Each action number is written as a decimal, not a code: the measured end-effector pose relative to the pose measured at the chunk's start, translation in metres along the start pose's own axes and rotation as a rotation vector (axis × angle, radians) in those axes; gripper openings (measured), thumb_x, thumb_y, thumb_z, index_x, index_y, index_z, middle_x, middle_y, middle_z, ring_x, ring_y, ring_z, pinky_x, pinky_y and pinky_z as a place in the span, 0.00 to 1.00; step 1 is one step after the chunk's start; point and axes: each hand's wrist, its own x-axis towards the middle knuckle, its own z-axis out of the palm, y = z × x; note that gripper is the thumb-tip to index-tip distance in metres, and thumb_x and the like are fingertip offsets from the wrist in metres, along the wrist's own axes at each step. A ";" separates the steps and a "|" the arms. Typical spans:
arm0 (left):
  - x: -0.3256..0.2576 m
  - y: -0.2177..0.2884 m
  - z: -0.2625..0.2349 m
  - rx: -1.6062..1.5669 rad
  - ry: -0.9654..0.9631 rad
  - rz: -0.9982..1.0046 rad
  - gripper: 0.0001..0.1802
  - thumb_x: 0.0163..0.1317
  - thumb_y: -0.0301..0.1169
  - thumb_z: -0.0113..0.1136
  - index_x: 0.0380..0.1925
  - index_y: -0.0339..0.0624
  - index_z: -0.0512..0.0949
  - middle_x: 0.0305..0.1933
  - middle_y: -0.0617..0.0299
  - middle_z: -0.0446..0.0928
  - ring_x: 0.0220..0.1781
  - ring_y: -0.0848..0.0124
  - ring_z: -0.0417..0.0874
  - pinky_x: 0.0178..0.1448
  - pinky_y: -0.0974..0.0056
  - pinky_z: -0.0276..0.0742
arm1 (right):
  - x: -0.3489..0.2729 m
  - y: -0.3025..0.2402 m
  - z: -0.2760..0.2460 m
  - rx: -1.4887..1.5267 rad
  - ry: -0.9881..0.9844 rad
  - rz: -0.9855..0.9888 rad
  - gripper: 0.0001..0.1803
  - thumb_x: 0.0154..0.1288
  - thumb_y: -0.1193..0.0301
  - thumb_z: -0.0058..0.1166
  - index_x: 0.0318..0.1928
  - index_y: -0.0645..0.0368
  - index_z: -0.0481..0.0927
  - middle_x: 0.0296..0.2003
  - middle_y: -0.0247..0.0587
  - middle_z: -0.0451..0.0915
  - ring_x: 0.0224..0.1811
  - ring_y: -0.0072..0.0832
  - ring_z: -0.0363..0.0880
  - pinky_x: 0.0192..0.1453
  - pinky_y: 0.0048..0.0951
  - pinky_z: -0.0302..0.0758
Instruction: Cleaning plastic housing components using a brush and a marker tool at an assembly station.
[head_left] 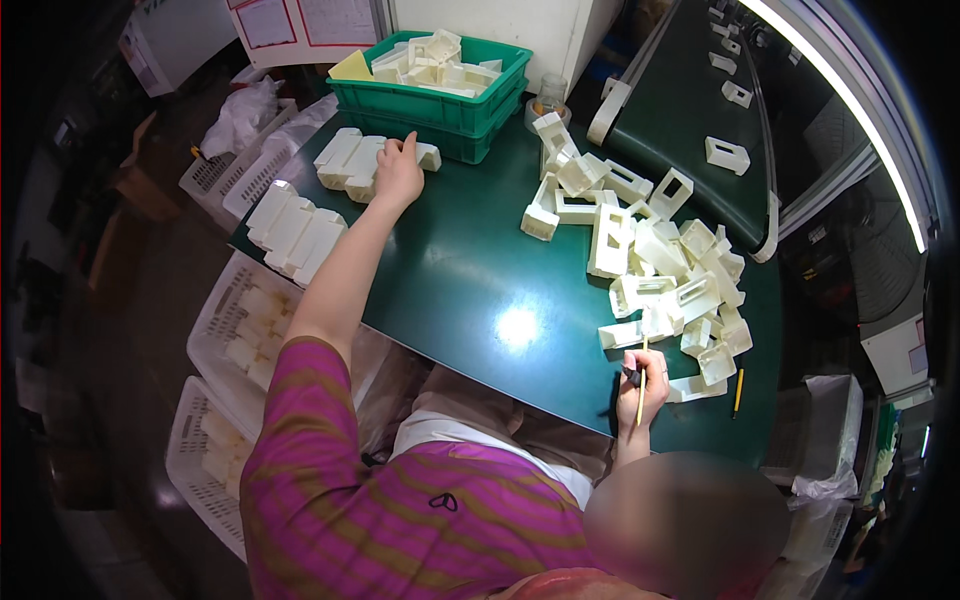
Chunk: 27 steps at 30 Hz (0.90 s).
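Note:
My left hand (398, 175) reaches to the far left of the green table, its fingers curled down on a cream-white plastic part at the right end of a row of box-shaped plastic parts (345, 160). A second row of these parts (295, 232) lies nearer, by the table's left edge. On the right, my right hand (648, 388) is closed round a thin yellow stick (641, 395), like a pencil, with something small and dark beside it. Just beyond that hand spreads a loose heap of hollow plastic parts (660, 250), some with rectangular openings.
A green crate (430, 105) heaped with parts stands at the back. At the right runs a dark conveyor belt (690, 110) carrying several parts. Another yellow stick (739, 393) lies near the right edge. White perforated baskets (215, 320) of parts stand left, below the table (470, 270).

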 end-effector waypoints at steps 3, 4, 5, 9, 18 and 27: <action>0.004 -0.006 0.013 0.192 0.128 0.017 0.34 0.47 0.30 0.59 0.57 0.44 0.62 0.58 0.48 0.59 0.61 0.50 0.59 0.62 0.50 0.58 | 0.000 -0.003 0.001 0.004 -0.013 0.024 0.04 0.54 0.77 0.55 0.28 0.62 0.73 0.24 0.43 0.72 0.26 0.34 0.71 0.30 0.28 0.68; -0.005 0.013 0.011 0.209 0.190 0.082 0.34 0.47 0.30 0.60 0.57 0.45 0.62 0.59 0.49 0.58 0.62 0.51 0.57 0.64 0.48 0.54 | -0.001 -0.002 -0.001 -0.010 -0.009 0.026 0.04 0.54 0.77 0.55 0.28 0.62 0.73 0.24 0.43 0.72 0.26 0.34 0.71 0.30 0.28 0.68; -0.014 0.032 0.005 0.227 0.258 0.146 0.34 0.46 0.31 0.60 0.57 0.45 0.62 0.60 0.49 0.58 0.64 0.51 0.55 0.66 0.47 0.49 | -0.002 -0.002 -0.003 -0.012 0.013 0.035 0.04 0.54 0.78 0.55 0.28 0.62 0.73 0.24 0.43 0.72 0.26 0.34 0.71 0.30 0.28 0.68; -0.055 0.103 -0.010 -0.471 0.071 0.404 0.25 0.48 0.31 0.59 0.50 0.48 0.69 0.58 0.55 0.61 0.63 0.54 0.56 0.64 0.53 0.53 | 0.026 -0.009 -0.021 0.002 -0.047 -0.059 0.05 0.59 0.75 0.50 0.30 0.64 0.74 0.24 0.44 0.74 0.26 0.35 0.74 0.30 0.30 0.70; -0.095 0.144 0.048 -1.469 -0.460 -0.054 0.09 0.61 0.22 0.44 0.36 0.37 0.75 0.24 0.69 0.69 0.22 0.84 0.63 0.26 0.78 0.58 | 0.246 0.063 0.008 -0.483 -0.223 -0.239 0.08 0.51 0.77 0.52 0.34 0.60 0.71 0.30 0.45 0.75 0.37 0.43 0.73 0.38 0.39 0.70; -0.095 0.142 0.045 -1.436 -0.626 -0.092 0.09 0.60 0.22 0.44 0.33 0.36 0.75 0.22 0.68 0.69 0.26 0.82 0.67 0.33 0.77 0.63 | 0.344 0.184 0.050 -0.914 -0.162 0.189 0.24 0.51 0.69 0.58 0.50 0.56 0.69 0.43 0.46 0.75 0.50 0.40 0.71 0.50 0.40 0.71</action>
